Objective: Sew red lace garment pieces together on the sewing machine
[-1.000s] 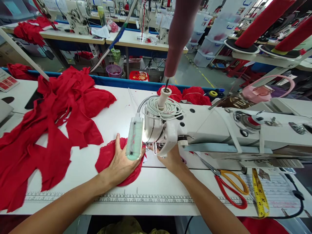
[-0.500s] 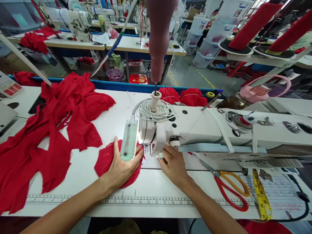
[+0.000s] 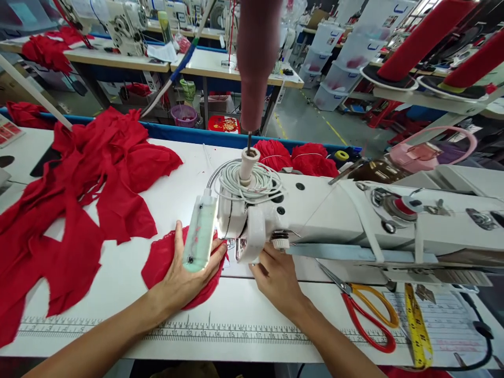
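Observation:
My left hand (image 3: 183,275) lies spread on a red fabric piece (image 3: 160,257) with a lacy upper edge, pressing it to the white table left of the needle area. A translucent lamp (image 3: 199,231) hangs over that hand and hides part of it. My right hand (image 3: 277,275) is right of the presser foot, under the head of the white sewing machine (image 3: 323,205). Its fingers are curled in a pinch; the machine partly covers them, and what they hold cannot be made out.
A heap of red fabric pieces (image 3: 79,210) spreads over the table's left side. Scissors (image 3: 366,310) with orange and red handles and a yellow tape measure (image 3: 417,325) lie at right. Red bundles (image 3: 293,156) sit behind the machine. A printed ruler (image 3: 236,333) runs along the front edge.
My right hand has drawn back from behind the presser foot toward the right, its fingers curled. My left hand stays flat on the red fabric piece. The view has shifted slightly.

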A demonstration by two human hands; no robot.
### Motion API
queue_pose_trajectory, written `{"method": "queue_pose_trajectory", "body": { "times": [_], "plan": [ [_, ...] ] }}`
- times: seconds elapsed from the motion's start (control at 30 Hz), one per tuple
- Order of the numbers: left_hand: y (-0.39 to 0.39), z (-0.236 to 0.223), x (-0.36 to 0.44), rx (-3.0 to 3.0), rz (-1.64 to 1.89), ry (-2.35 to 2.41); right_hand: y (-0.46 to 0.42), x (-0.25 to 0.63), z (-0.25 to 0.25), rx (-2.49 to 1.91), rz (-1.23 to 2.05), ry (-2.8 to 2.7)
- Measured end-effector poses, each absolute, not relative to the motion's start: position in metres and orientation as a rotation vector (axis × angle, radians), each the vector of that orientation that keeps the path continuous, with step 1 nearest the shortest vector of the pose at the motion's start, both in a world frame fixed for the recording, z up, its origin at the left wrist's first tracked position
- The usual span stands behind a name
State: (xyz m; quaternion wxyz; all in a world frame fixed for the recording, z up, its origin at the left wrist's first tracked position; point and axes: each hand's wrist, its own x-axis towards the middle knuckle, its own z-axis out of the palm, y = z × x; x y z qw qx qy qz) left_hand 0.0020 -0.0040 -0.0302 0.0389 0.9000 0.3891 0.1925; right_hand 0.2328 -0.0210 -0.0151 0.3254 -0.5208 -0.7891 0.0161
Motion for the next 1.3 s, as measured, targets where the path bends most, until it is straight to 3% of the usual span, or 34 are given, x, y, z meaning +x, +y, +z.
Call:
{"method": "queue_pose_trajectory", "body": {
  "times": [0.17, 0.4, 0.63, 1.3],
  "plan": [
    [-0.007, -0.030, 0.000, 2.710, 0.567, 1.232, -0.021, 0.233, -0.012, -1.323, 0.064, -2.219],
    [-0.012, -0.028, 0.000, 2.681, 0.597, 1.326, -0.018, 0.229, -0.020, -1.168, -0.043, -2.009],
    [-0.004, -0.027, 0.000, 2.715, 0.477, 1.238, -0.011, 0.233, -0.027, -1.346, -0.063, -1.949],
    [-0.013, -0.019, 0.006, 2.776, 0.628, 1.245, -0.007, 0.232, -0.021, -1.300, -0.051, -1.992]
  ]
}}
